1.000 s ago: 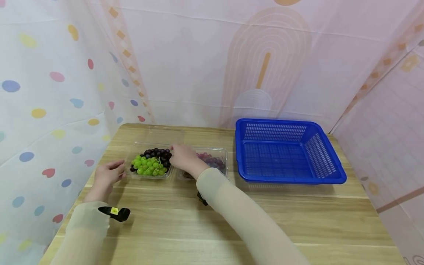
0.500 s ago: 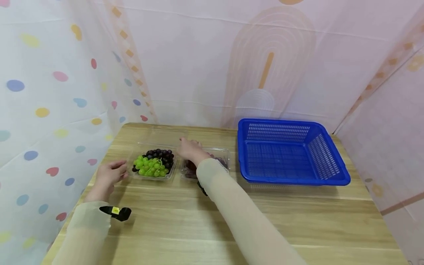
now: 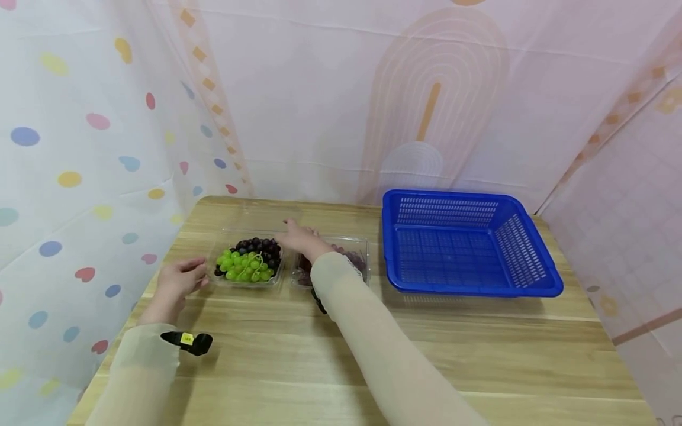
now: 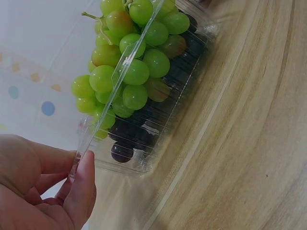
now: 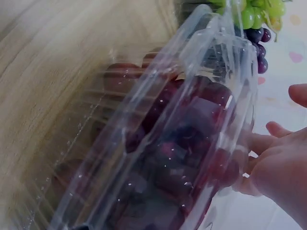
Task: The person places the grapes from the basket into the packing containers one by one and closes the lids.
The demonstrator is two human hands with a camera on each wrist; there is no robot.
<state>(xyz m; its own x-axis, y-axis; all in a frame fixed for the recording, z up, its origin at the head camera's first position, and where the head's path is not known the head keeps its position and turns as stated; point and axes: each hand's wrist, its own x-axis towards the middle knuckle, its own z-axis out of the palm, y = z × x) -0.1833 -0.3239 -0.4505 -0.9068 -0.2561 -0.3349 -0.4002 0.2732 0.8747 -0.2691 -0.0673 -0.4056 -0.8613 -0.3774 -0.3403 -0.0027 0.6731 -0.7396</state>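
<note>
A clear plastic box (image 3: 242, 284) with its lid (image 3: 266, 216) raised at the back holds green grapes (image 3: 246, 266) lying on black grapes (image 3: 258, 244). My left hand (image 3: 178, 279) pinches this box's left rim between thumb and fingers, plain in the left wrist view. My right hand (image 3: 301, 239) hovers by the box's right edge, over a second clear box (image 3: 366, 248) of dark red grapes (image 5: 168, 163). Its fingers are loosely extended with nothing seen between them. That second box has its lid down in the right wrist view, and my right forearm partly covers it in the head view.
A blue plastic basket (image 3: 391, 248) with slotted sides stands at the right rear of the wooden table (image 3: 298, 367). A patterned curtain (image 3: 319, 106) hangs right behind the table and along its left side.
My right hand has come off the first box's right edge and shifted right, then slightly back left, its fingers loosening. My left hand keeps its grip on the left rim.
</note>
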